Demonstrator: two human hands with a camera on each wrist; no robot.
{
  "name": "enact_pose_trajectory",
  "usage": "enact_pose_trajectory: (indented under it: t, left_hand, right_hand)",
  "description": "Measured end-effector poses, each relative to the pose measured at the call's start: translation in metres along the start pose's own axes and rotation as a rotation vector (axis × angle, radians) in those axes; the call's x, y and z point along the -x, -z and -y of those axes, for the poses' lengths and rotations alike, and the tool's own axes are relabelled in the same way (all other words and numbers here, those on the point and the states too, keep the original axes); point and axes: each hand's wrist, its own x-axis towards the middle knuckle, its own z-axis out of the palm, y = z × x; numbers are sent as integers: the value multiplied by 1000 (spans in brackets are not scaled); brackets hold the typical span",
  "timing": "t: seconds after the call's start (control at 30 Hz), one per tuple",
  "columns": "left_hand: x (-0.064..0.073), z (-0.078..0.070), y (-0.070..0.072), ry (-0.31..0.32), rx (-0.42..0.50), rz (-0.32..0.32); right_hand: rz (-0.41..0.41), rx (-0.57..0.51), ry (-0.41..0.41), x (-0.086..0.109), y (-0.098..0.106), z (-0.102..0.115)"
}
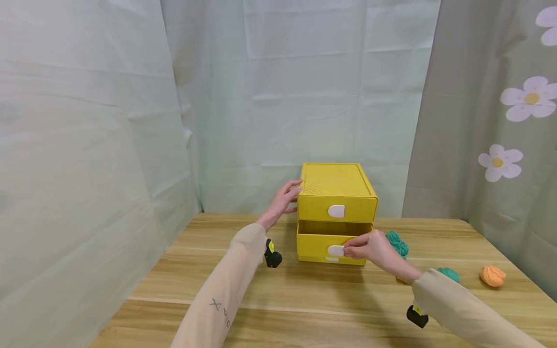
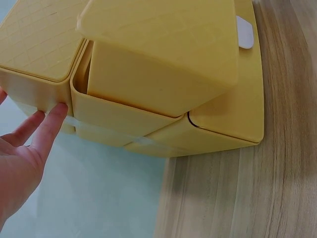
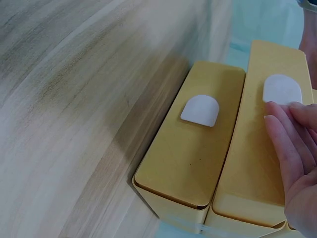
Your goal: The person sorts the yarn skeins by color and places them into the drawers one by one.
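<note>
A yellow drawer cabinet [image 1: 337,179] stands on the wooden table with its middle drawer [image 1: 317,245] pulled out. My right hand [image 1: 378,249] pinches that drawer's white tab handle [image 3: 282,89] between thumb and fingers. The left hand [image 1: 280,200] rests against the cabinet's upper left side, its fingertips touching the side wall below the top edge in the left wrist view. The top drawer [image 1: 313,208] is closed, and so is the bottom drawer [image 3: 185,148], seen below the middle one in the right wrist view. What part of the drawer's inside shows is plain yellow.
Green yarn balls [image 1: 397,243] lie right of the cabinet, partly behind my right hand. Another green yarn ball [image 1: 448,274] sits by the right forearm, with an orange yarn ball [image 1: 492,275] farther right. Pale curtains [image 1: 304,96] hang behind the table [image 1: 209,251].
</note>
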Motion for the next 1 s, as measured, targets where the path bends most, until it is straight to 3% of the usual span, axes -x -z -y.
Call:
enact_pose_trajectory:
  t: [0.57, 1.0]
  left_hand:
    - [-1, 0, -1, 0, 13, -6]
    - [0, 1, 0, -2, 10, -1]
  right_hand:
    - [4, 46, 36, 7, -1, 3]
    - [15, -8, 26, 10, -2, 5]
